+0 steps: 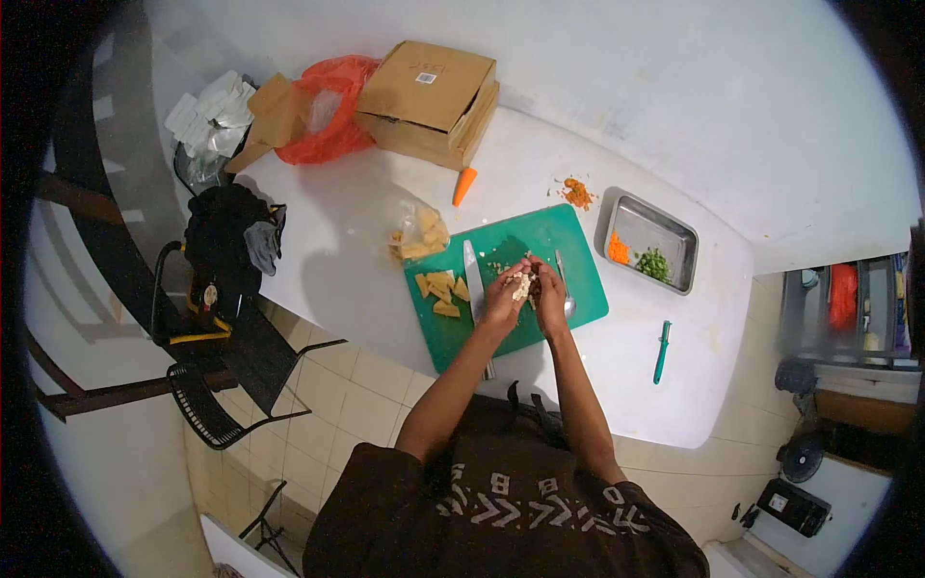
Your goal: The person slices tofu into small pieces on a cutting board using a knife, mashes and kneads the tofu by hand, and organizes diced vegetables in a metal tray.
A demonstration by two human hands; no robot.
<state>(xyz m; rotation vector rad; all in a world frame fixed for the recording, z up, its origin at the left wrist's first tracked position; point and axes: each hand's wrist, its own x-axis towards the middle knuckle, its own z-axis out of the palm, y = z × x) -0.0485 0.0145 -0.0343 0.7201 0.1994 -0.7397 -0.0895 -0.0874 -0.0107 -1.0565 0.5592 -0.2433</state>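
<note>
My left hand [501, 299] is cupped around pale chopped pieces [521, 285] above the green cutting board [573, 236]. My right hand [550, 299] curls in against it, its fingers closed at the same pieces. What exactly the pieces are is too small to tell. A knife [471, 265] lies on the board, left of my left hand. Beside it are yellowish cut wedges [441, 288]. A spoon [568, 306] rests just right of my right hand, partly hidden by it. Small pale crumbs [498, 264] lie scattered beyond my hands.
A metal tray [686, 234] holds diced carrot [618, 248] and chopped greens [654, 265]. Around the board lie a green peeler [662, 353], a carrot [464, 186], orange peelings [577, 193] and a clear bag [424, 229] of yellowish pieces. Cardboard boxes [429, 87] and a red bag [332, 106] stand behind.
</note>
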